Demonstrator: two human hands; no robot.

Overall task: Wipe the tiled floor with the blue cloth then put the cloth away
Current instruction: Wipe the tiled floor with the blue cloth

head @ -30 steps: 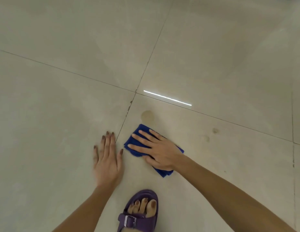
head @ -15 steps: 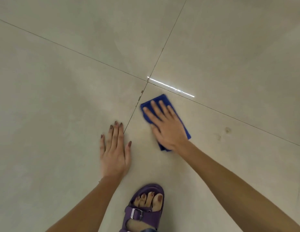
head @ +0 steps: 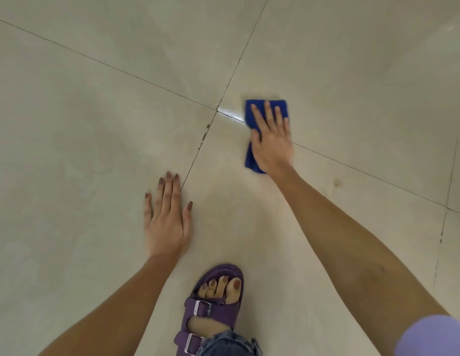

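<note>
A folded blue cloth lies flat on the pale tiled floor, across a grout line just right of where several tiles meet. My right hand presses down on it with the fingers spread, covering most of the cloth; blue shows past the fingertips and along the left side. My left hand rests palm-down on the bare tile nearer to me, fingers together, holding nothing.
My foot in a purple buckled sandal stands on the tile below and between my hands. A small brownish stain sits on the floor to the right of my right forearm. Dark specks mark the grout line.
My right hand has slid the cloth away from me and to the right, past the tile junction and over the spot where a brown stain showed. My left hand has stayed planted.
</note>
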